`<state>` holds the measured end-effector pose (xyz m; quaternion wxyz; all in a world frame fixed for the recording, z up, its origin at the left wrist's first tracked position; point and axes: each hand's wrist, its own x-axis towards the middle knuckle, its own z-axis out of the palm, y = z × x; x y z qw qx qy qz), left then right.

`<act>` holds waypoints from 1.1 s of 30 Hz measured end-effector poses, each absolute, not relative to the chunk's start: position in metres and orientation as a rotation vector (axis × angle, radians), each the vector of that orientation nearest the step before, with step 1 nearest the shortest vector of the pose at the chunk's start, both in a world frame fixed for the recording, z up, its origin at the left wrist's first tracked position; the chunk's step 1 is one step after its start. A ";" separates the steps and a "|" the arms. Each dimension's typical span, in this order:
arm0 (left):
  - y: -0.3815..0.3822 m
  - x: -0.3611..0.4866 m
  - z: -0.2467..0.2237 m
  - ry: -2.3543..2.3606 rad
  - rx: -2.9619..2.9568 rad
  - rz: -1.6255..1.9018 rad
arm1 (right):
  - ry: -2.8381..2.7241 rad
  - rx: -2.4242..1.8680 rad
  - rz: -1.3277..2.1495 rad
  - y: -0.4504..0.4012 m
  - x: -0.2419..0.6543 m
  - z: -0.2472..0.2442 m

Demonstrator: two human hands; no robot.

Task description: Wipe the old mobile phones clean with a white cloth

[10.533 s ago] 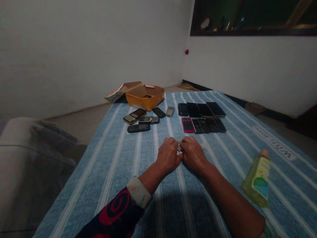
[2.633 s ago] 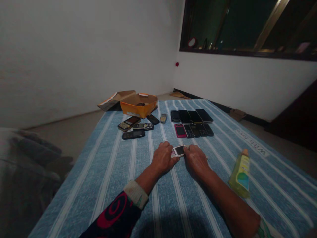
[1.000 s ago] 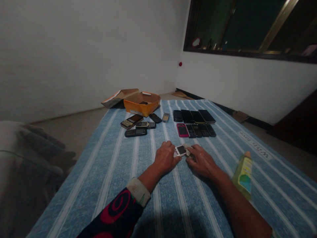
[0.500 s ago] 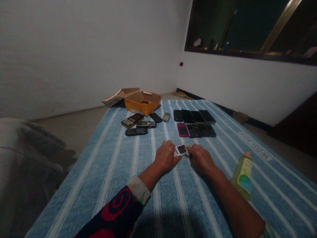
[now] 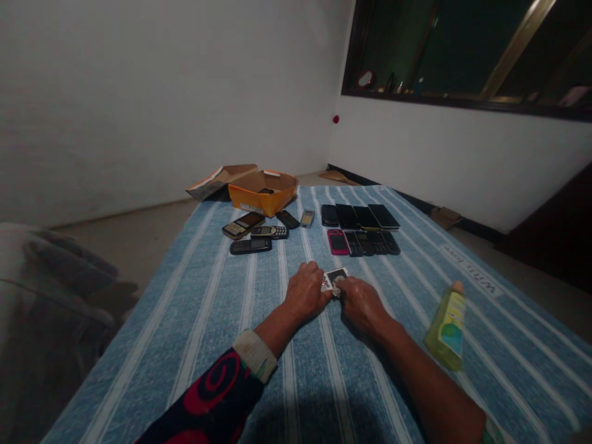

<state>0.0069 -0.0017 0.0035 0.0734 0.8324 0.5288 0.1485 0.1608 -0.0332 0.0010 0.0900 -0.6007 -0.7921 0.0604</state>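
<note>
A small white mobile phone with a dark screen lies screen up above the striped cloth. My left hand grips its keypad end. Closed around a small pale wad of cloth or tissue, my right hand presses it against the phone's face, covering part of the screen. Beyond my hands, a pink phone heads a front row of dark keypad phones. Behind that row lie several black phones. Farther left are loose phones, among them a black one and a silver one.
An orange cardboard box stands open at the far left end of the table, its lid beside it. On the right lies a bottle of yellow-green liquid. Blue striped cloth covers the table. Grey fabric is at the left.
My right hand has slid the wad from the phone's far right edge leftward and nearer, across the screen. The left hand keeps its hold. The whole view has shifted slightly.
</note>
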 end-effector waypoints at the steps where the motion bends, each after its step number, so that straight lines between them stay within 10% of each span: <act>1: -0.001 0.007 0.003 1.587 2.503 0.446 | -2.351 -1.781 0.182 -0.034 0.157 0.001; 33: -0.002 0.006 0.004 1.589 2.510 0.418 | -2.279 -1.830 0.112 -0.036 0.159 0.004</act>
